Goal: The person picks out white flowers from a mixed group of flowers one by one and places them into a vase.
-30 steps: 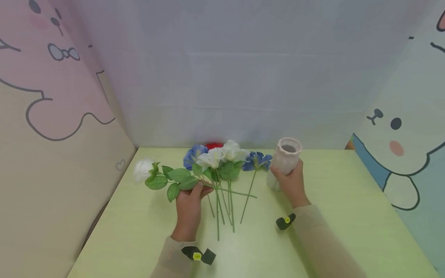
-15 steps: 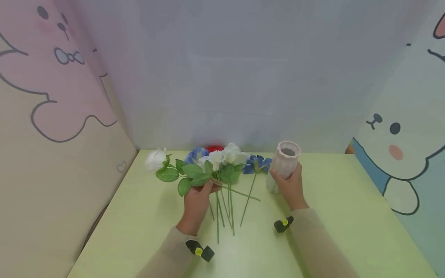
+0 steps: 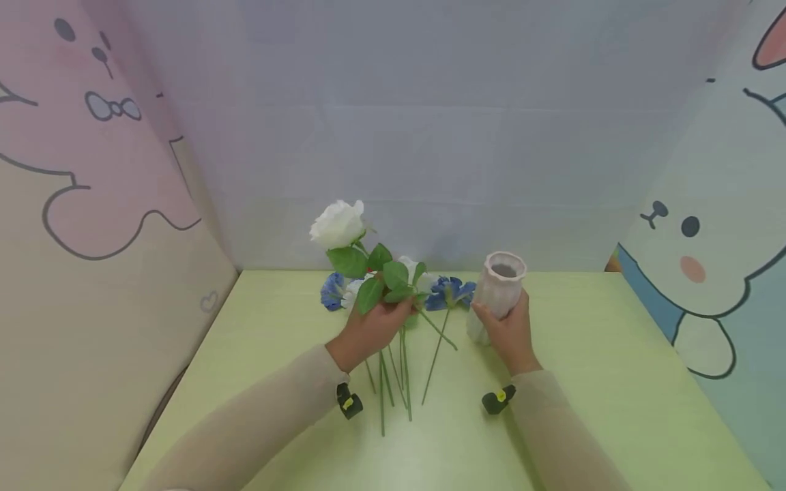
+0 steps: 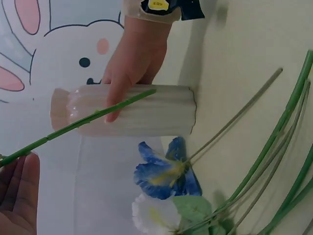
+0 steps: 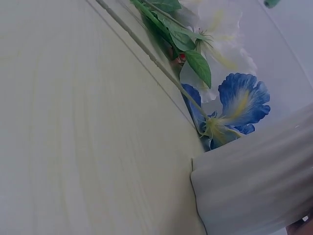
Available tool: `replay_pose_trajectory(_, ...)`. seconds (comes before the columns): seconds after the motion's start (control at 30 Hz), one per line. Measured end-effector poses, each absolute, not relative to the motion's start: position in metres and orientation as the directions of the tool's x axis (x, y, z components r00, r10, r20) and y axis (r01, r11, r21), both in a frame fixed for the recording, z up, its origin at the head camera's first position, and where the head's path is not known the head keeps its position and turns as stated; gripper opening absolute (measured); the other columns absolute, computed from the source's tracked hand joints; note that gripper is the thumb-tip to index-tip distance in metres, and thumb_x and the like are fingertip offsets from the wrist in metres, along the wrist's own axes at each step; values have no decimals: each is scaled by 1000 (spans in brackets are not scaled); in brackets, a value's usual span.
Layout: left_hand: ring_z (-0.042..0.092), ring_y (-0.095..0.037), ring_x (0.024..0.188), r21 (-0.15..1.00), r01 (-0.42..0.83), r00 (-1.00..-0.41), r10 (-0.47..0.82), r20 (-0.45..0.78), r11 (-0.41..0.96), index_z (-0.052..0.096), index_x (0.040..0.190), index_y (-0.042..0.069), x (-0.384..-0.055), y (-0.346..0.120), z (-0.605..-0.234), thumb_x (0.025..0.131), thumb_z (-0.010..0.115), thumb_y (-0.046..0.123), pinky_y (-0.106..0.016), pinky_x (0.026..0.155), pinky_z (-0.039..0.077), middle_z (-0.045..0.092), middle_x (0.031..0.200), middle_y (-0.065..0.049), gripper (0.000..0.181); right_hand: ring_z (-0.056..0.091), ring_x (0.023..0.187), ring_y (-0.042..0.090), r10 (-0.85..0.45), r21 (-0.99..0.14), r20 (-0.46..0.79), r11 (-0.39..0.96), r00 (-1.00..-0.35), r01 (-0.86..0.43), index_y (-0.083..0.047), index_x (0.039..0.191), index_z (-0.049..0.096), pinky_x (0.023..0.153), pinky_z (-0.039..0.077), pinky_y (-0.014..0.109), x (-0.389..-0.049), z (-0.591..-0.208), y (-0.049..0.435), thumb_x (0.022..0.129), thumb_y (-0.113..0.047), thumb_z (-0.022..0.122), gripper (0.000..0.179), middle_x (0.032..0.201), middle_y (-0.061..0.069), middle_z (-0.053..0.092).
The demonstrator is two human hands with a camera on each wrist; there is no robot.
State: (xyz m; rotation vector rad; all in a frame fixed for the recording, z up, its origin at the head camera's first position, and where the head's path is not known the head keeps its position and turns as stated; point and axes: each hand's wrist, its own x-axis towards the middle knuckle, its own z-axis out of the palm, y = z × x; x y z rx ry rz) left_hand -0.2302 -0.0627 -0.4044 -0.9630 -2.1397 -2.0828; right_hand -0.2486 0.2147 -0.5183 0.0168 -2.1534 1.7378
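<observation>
In the head view my left hand (image 3: pixel 374 331) pinches the green stem of a white rose (image 3: pixel 338 225). The bloom points up and left, while the bare stem end slants down to the right. Leaves cover part of the fingers. My right hand (image 3: pixel 514 337) grips a pale pink, fluted vase (image 3: pixel 496 296) around its side, with the scalloped mouth facing up. The left wrist view shows the rose stem (image 4: pixel 73 126) crossing in front of the vase (image 4: pixel 156 117). Only the vase's lower part fills the right wrist view's corner.
A blue flower (image 3: pixel 449 292) lies just left of the vase. Several more flowers, white and blue with long green stems (image 3: pixel 405 382), lie under and beyond my left hand on the pale yellow table (image 3: pixel 589 395). A grey-white backdrop (image 3: pixel 393 136) rises behind.
My left hand has moved right and away from me, over the lying flowers. The rose has swung from lying nearly level to bloom-up. My right hand keeps its hold on the vase.
</observation>
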Motion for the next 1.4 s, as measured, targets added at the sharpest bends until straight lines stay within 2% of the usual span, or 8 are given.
replay_pose_trajectory(0.1, 63, -44, 86, 907, 412, -786, 471, 401, -85, 40, 84, 8, -240, -55, -387, 107, 52, 9, -56, 84, 58, 52, 82, -15, 26, 53, 121, 36, 220, -935, 310, 247, -925, -255, -6, 154, 25, 104, 45, 57, -251, -522, 216, 91, -19, 82, 86, 138, 20, 47)
replay_pose_trajectory(0.17, 62, -43, 89, 919, 382, -787, 489, 377, -93, 40, 87, 9, -245, -51, -378, 107, 52, 8, -59, 86, 56, 49, 84, -12, 23, 53, 120, 37, 219, -933, 316, 250, -923, -260, -5, 154, 25, 103, 45, 58, -251, -522, 217, 91, -19, 82, 86, 137, 21, 47)
replay_pose_trajectory(0.27, 62, -45, 89, 899, 435, -774, 488, 404, -55, 46, 90, 6, -250, -45, -366, 106, 52, 8, -50, 84, 59, 54, 86, -11, 17, 53, 120, 37, 224, -932, 317, 254, -922, -258, -4, 154, 25, 103, 44, 58, -252, -523, 217, 90, -20, 82, 87, 137, 21, 47)
replay_pose_trajectory(0.37, 65, -37, 88, 865, 500, -753, 470, 462, -49, 49, 91, 4, -254, -39, -356, 107, 52, 9, -42, 81, 60, 61, 90, -13, 17, 53, 121, 37, 228, -931, 318, 256, -920, -258, -4, 154, 25, 104, 44, 58, -252, -523, 217, 90, -17, 82, 87, 138, 22, 47)
replay_pose_trajectory(0.47, 67, -31, 89, 837, 542, -737, 438, 514, -72, 46, 88, 4, -258, -36, -349, 106, 51, 7, -44, 83, 60, 63, 94, -16, 19, 52, 121, 37, 229, -930, 321, 257, -919, -261, -3, 153, 25, 105, 43, 58, -251, -522, 216, 89, -15, 82, 86, 138, 21, 47)
replay_pose_trajectory(0.7, 65, -41, 93, 816, 565, -737, 372, 564, -118, 53, 102, -6, -267, -37, -332, 106, 47, 0, -42, 87, 59, 60, 100, -28, 9, 53, 121, 34, 224, -927, 332, 257, -916, -273, -4, 153, 27, 106, 43, 56, -250, -522, 215, 89, -14, 83, 86, 138, 20, 47)
replay_pose_trajectory(0.97, 70, -26, 88, 776, 622, -727, 291, 622, -105, 58, 104, -3, -261, -36, -304, 103, 49, -5, -41, 85, 61, 66, 92, -16, 9, 53, 121, 36, 213, -923, 351, 243, -912, -298, -5, 154, 26, 106, 43, 59, -251, -523, 216, 89, -10, 82, 86, 139, 21, 48)
replay_pose_trajectory(1.4, 68, -47, 90, 751, 643, -730, 175, 661, -151, 58, 106, -7, -271, -41, -305, 104, 48, -4, -41, 83, 61, 65, 95, -27, 10, 53, 121, 36, 222, -923, 343, 262, -913, -283, -5, 152, 27, 107, 42, 58, -250, -523, 216, 89, -14, 83, 84, 137, 20, 48)
